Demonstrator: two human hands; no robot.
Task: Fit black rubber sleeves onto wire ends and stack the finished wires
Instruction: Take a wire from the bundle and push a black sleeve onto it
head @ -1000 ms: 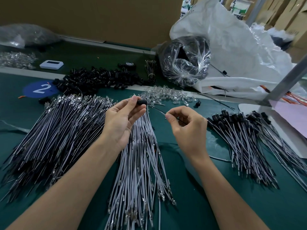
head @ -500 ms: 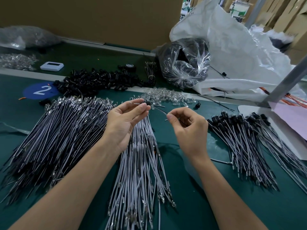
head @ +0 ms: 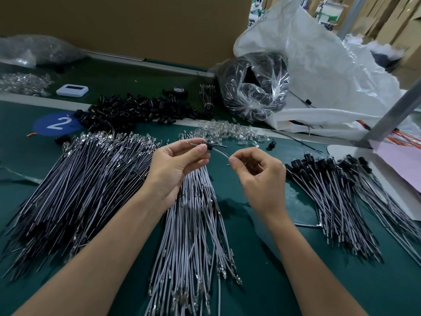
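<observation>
While the sleeve (head: 208, 147) sat right up against the left hand's (head: 175, 165) fingertips a second ago, it now has a bit of bare terminal poking out on its far side, so the wire (head: 222, 152) looks to have been fed further through; that's my read anyway, the thing is tiny in this view. Left hand is pinched shut on the sleeve with thumb and forefinger; right hand (head: 259, 172) is closed narrow on the dark wire just right of the sleeve, fingers curled in. Using that sleeve as the reference: the heap of loose black sleeves (head: 134, 110) is beyond it and to the left; the scatter of clear plastic bits (head: 227, 132) sits just behind it; the grey unfinished wires (head: 191, 224) fan out below it toward the person; the big dark bundle (head: 79, 179) lies to its left; the finished stack (head: 337, 185), black caps all at one end, is off to its right on the green bench (head: 273, 281). So I'd say this one is nearly seated; probably a last tug, then it goes over to that right-hand stack.
</observation>
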